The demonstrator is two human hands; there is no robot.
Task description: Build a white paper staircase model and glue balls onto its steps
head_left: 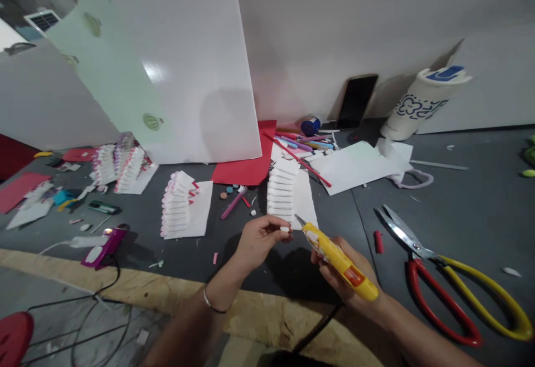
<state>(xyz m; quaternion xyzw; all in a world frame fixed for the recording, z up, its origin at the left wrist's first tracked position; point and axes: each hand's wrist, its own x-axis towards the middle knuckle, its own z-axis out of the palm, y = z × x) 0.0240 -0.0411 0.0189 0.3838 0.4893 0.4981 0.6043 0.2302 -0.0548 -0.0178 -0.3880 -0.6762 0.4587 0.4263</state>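
Note:
My left hand [261, 239] pinches a small white piece [285, 229] between thumb and fingertips. A yellow glue gun [340, 258] is gripped in my right hand [351, 272], its metal nozzle pointing up and left, close to the white piece but apart from it. Just beyond both hands lies a white card [305, 200] with a curved stack of white rolled strips [281, 194] along its left side. A similar card [200, 211] further left bears white rolls with pink ends [174, 205] and small red bits.
Large scissors [418, 250] with red and yellow handles lie at the right. Red paper [246, 171], markers [298, 144], a phone [357, 101] and a white tumbler [418, 105] are at the back. A purple device [104, 247] with cables sits left.

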